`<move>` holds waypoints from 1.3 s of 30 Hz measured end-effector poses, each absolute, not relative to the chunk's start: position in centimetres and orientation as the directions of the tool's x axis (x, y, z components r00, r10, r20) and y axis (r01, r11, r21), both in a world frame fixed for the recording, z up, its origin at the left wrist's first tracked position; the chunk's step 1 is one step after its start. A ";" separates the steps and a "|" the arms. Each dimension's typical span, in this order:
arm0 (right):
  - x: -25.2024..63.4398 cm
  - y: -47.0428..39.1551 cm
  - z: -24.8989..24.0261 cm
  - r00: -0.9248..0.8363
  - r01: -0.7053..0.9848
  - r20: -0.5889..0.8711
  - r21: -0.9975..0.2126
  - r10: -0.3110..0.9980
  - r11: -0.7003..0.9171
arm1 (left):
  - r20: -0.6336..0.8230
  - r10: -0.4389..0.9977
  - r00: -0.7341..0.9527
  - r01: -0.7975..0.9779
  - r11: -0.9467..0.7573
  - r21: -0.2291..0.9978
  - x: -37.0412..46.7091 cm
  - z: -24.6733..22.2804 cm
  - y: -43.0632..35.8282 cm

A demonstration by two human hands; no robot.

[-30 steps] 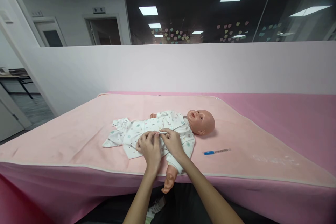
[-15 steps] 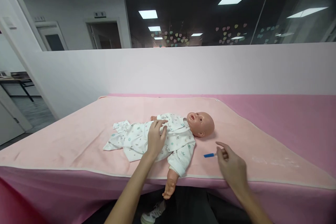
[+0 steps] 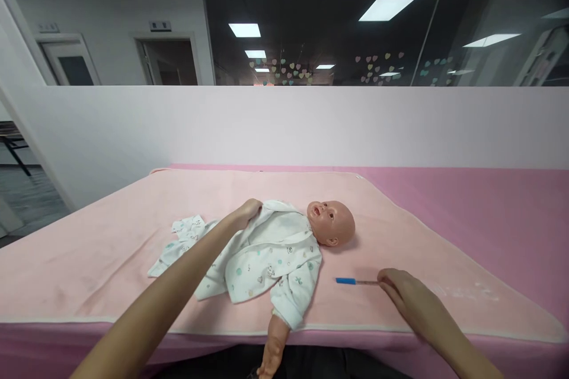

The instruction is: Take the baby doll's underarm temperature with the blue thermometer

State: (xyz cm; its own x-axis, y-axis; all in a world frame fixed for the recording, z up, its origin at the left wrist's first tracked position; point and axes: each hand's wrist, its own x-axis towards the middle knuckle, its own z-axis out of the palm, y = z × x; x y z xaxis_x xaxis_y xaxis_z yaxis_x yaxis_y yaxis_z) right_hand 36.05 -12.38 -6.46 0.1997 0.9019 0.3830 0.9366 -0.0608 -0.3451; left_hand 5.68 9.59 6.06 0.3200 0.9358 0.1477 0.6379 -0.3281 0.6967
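A baby doll lies on its back with its head to the right, in a white printed shirt and trousers. At the far side of its chest, my left hand is closed on the shirt's front flap and holds it raised, so its plain inner side shows. My right hand, to the right of the doll, pinches the thin end of a slender rod that looks like a thermometer. Its blue end points left towards the doll's sleeve, apart from it. The doll's near arm hangs over the front edge.
A peach blanket covers a pink-topped table. Behind the table rises a white half wall with glass above. A table leg and floor show through an opening at left.
My left hand has gone from resting over the doll's front to gripping and lifting the shirt flap. My right hand has turned, showing more of the thermometer. The view has shifted slightly.
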 end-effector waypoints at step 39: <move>24.3 3.2 8.6 -0.174 0.957 0.520 -0.110 0.836 0.268 | 0.322 0.684 0.655 0.755 -0.576 -0.312 4.2 9.6 5.9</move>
